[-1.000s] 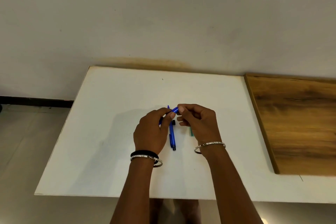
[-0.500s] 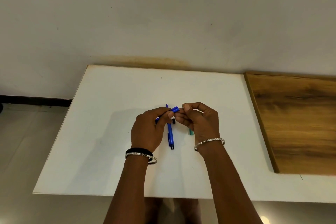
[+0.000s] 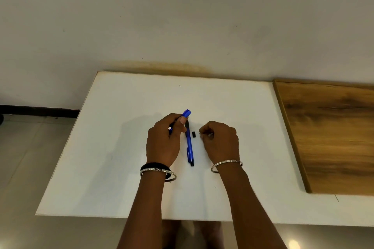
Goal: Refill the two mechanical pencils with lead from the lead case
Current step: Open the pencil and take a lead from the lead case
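Observation:
My left hand [image 3: 162,143] grips a blue mechanical pencil [image 3: 186,113] tilted upward, its open top end sticking out past my thumb. A second blue mechanical pencil [image 3: 189,147] lies lengthwise on the white table [image 3: 113,147] between my hands, its black end toward me. Just right of it sits a small black cap [image 3: 193,134]. My right hand [image 3: 219,141] rests on the table to the right with its fingers curled down. What lies under those fingers is hidden, and no lead case shows.
A wooden board [image 3: 332,137] adjoins the table on the right. A plain wall runs behind the table's far edge. The floor lies beyond the left edge, and my wrists carry bangles.
My hands have parted. The right hand left the pencil's top end and dropped to the table on the right, covering the teal object seen earlier. The left hand still holds the pencil.

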Available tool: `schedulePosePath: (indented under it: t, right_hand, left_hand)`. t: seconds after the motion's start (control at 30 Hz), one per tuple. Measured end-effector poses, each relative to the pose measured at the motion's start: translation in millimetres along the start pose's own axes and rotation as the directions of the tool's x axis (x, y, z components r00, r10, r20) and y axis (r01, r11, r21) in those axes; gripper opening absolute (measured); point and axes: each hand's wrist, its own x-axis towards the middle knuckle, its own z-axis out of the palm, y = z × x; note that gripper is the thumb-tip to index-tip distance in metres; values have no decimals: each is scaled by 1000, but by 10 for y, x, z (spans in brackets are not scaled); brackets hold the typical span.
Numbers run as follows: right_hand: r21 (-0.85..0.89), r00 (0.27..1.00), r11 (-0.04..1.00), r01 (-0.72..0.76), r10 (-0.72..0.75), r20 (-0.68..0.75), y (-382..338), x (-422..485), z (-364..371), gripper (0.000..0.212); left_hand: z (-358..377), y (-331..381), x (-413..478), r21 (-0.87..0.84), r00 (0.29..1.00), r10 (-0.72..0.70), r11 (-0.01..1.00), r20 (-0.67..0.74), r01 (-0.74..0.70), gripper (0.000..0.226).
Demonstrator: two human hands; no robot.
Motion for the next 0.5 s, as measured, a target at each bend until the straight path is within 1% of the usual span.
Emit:
schedulePosePath:
  t: [0.13,0.23,0.27,0.33,0.4,0.43,0.5]
  right_hand:
    - [-20,1000,1000,2,-1,14,-5,1,3,7]
    - [48,998,998,-38,36,50,-4,6,-37,10]
    - [87,998,994,-65,63,31,3,8,-65,12]
    - [161,985,978,-130,145,-90,35,20,-131,10]
    - [198,946,959,-204,245,-211,79,32,-187,4]
    - [200,930,950,-241,285,-230,100,38,-201,3]
    - [186,920,931,-315,348,-183,125,44,-193,12]
  left_hand:
    - [-13,17,0,-65,1000,-14,998,11,15,21]
    - [-26,20,-5,-73,1000,-24,997,9,25,21]
    - [-30,19,-7,-81,1000,-28,996,8,29,21]
    - [-34,19,-7,-95,999,-31,995,10,32,21]
    - [-26,29,-7,-94,1000,-27,995,9,28,24]
    - [-18,39,-9,-92,1000,-24,995,8,25,25]
    - [-1,58,-15,-89,1000,-21,996,15,22,26]
